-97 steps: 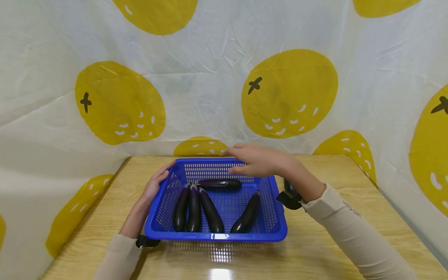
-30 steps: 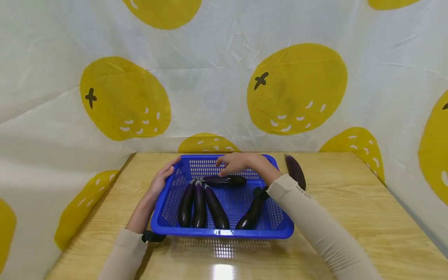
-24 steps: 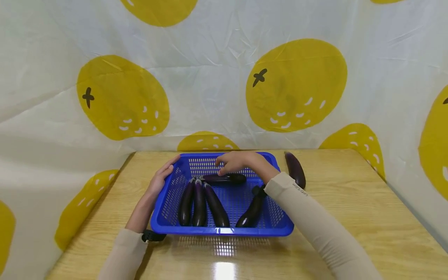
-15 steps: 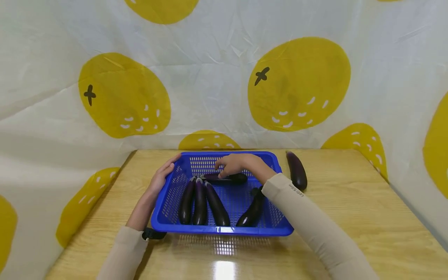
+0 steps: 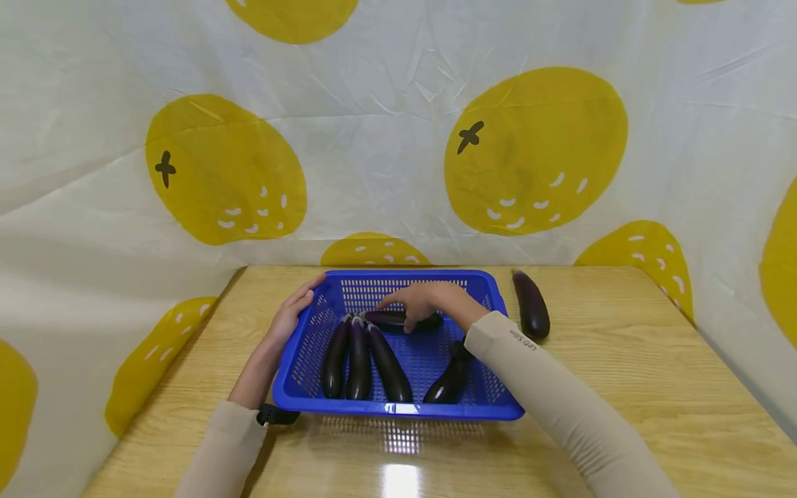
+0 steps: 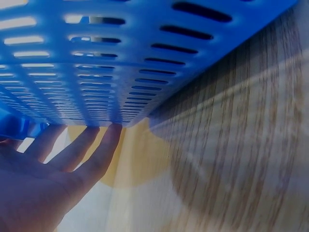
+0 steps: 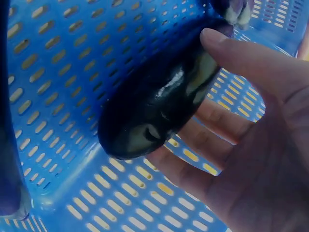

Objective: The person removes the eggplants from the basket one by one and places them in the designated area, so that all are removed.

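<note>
A blue perforated plastic basket (image 5: 324, 408) stands on the wooden table with several dark purple eggplants inside. Along its rear wall lies one eggplant (image 5: 429, 322), which my right hand (image 5: 425, 299) grips from above. The right wrist view shows the thumb (image 7: 219, 42) on one side of that eggplant (image 7: 145, 111) and the other fingers along the opposite side. Against the basket's left side rests my left hand (image 5: 286, 319). In the left wrist view its fingers (image 6: 99, 157) are extended and touch the outer wall; its thumb is mostly out of sight.
Three eggplants (image 5: 359, 363) lie side by side in the basket's left half, stems together. Another eggplant (image 5: 448, 384) is at its front right, partly under my right wrist. Outside, a further eggplant (image 5: 531, 308) lies on the table (image 5: 623, 360). A fruit-print cloth (image 5: 373, 173) hangs behind.
My right hand has come down from above the basket onto the rear eggplant, its thumb now over the near side. The left hand keeps its place at the basket's left side.
</note>
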Available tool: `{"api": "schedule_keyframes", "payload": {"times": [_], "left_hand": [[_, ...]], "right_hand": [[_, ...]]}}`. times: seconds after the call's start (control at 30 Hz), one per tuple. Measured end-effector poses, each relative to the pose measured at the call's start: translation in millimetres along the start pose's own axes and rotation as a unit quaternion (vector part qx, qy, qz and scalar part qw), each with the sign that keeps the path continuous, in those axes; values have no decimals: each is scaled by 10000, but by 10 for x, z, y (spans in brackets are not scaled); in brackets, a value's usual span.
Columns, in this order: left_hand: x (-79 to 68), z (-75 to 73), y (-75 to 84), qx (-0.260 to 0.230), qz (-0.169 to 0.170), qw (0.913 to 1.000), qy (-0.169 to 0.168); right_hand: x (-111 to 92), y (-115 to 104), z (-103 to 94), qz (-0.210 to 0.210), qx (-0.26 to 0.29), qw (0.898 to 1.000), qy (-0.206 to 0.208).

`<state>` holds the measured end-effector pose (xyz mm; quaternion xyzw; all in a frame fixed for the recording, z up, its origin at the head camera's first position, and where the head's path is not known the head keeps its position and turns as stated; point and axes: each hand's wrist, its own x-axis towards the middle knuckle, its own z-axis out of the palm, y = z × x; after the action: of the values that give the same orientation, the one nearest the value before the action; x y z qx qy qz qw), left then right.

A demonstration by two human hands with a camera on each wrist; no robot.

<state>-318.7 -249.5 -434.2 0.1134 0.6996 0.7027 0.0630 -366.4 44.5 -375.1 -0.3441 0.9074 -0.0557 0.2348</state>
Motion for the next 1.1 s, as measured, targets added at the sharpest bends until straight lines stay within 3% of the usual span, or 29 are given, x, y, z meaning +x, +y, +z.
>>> {"api": "schedule_keyframes", "payload": {"times": [0.57, 0.87, 1.1], "left_hand": [[-21, 8, -2, -27, 8, 10000, -12], [-23, 10, 8, 35, 23, 10000, -5], [-16, 10, 12, 60, -9, 10000, 6]], "right_hand": [[18, -15, 32, -28, -462, 9989, 102], [-93, 70, -59, -79, 27, 9999, -116], [-181, 189, -144, -113, 245, 9996, -48]]}}
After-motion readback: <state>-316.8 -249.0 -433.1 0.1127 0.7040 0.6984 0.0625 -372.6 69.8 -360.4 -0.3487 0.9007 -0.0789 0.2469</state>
